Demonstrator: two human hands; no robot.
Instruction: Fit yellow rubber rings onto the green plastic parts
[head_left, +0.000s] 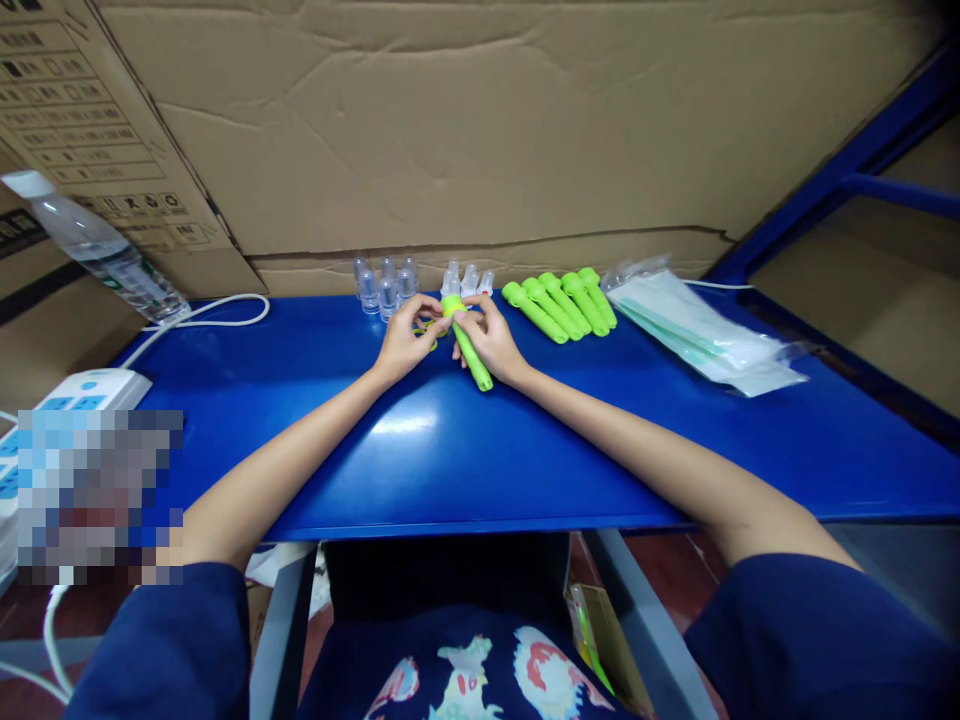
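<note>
Assembly in progress: left hand (405,340) and right hand (491,340) both pinch a bright green plastic tube (469,350), near the row of matching green tubes (561,302); fitting its top end likely calls for fine fingertip alignment.

Glossy blue tabletop (420,450), plastic tube (471,352)

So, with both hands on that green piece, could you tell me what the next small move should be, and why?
Probably keep the left hand working at the head of the green piece while the right hand steadies its shaft. Both hands meet at its top end, the lower end rests on the blue table, and it lies apart from the green row.
</note>
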